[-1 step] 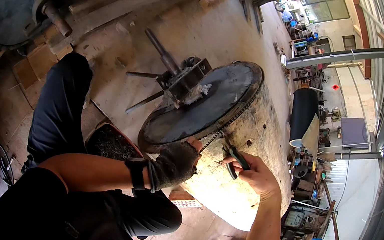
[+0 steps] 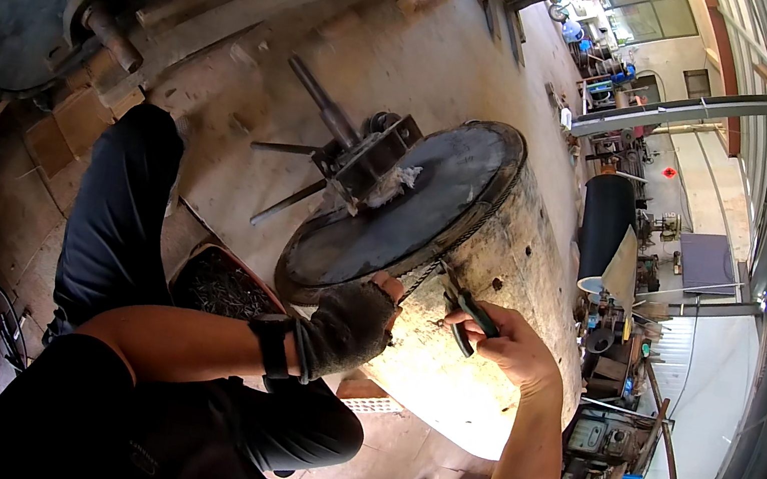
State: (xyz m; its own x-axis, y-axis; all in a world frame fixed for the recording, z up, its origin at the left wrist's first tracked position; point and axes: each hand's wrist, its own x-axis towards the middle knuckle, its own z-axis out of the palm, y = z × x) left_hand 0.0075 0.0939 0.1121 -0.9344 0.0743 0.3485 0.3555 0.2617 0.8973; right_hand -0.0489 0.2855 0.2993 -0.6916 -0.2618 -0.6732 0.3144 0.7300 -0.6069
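A large pale, stained cylinder lies in front of me, its near end capped by a dark round metal disc. A dark twisted strand runs along the disc's rim. My left hand, in a dark fingerless glove, is closed at the lower part of the rim, with its fingertips on the strand. My bare right hand grips pliers with dark green handles. Their dark jaws point toward the strand close to the rim; whether they touch it, I cannot tell.
A bracket with a shaft and rods sticks out from the disc. Beside my leg is a tub of small dark metal pieces. A perforated brick sits under the cylinder. Another large disc stands upper left; machinery lines the right.
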